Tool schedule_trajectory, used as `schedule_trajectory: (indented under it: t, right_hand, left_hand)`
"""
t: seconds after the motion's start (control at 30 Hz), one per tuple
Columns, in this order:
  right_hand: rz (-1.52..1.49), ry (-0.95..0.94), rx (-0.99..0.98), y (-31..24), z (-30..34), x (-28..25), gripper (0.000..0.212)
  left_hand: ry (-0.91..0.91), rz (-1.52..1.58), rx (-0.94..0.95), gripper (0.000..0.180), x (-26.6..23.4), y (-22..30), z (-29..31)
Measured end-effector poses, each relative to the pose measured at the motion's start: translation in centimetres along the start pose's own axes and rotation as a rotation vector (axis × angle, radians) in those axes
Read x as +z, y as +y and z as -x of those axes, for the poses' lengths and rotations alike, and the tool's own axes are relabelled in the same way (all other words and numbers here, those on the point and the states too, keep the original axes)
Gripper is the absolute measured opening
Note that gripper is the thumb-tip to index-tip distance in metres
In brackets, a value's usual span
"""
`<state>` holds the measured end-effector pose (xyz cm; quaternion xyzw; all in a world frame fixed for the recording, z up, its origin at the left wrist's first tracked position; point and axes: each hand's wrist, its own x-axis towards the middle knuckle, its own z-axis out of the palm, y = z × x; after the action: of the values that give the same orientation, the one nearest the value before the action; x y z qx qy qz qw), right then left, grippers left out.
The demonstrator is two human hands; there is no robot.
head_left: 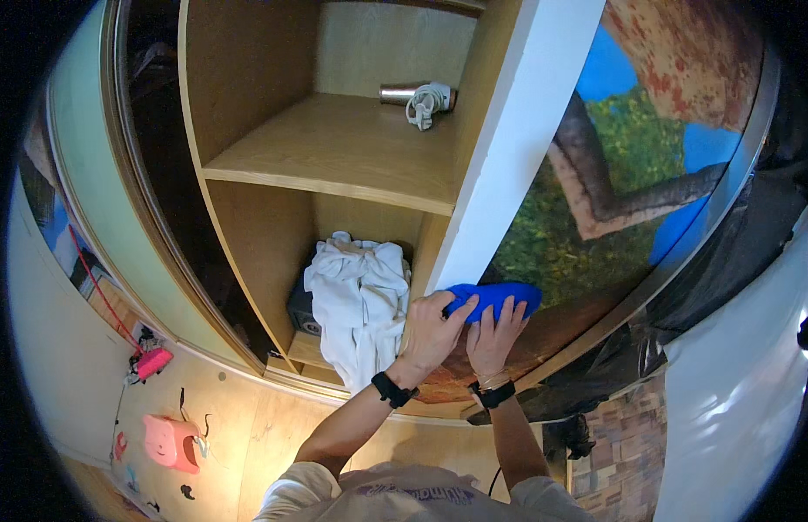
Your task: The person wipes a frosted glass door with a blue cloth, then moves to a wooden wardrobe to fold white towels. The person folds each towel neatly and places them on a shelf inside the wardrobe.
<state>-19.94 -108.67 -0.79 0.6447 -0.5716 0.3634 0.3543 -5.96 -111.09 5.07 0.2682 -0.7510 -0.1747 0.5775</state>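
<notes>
A bundled blue cloth (519, 297) lies against the picture-covered door panel (543, 252), beside the panel's white edge (508, 165). My left hand (434, 329) grips the cloth's left end, with thumb and fingers closed on it next to the white edge. From below, my right hand (494, 337) presses the cloth to the panel, its fingers bent over the lower side. The palms and the side of the cloth toward the panel are hidden. Dark bands circle both wrists.
Left of the panel stands an open wooden cabinet (325, 187). A hair dryer (425, 97) lies on its upper shelf; below, a crumpled white cloth (356, 291) hangs over a dark box (302, 306). On the floor at left are a pink stool (169, 442) and a pink broom (151, 363).
</notes>
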Motion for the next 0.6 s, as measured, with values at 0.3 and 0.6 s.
schedule_trajectory:
  t: [0.3, 0.6]
  right_hand:
    - [0.078, 0.318, 0.001, 2.7, -12.6, -4.7, 0.034]
    - [0.018, 0.091, 0.085, 4.3, 2.0, -0.5, 0.034]
  left_hand:
    - [0.307, -0.422, 0.430, 0.039, -0.5, 6.8, -9.9]
    - [-0.074, -0.533, 0.378, 0.040, 4.3, 1.4, -0.3]
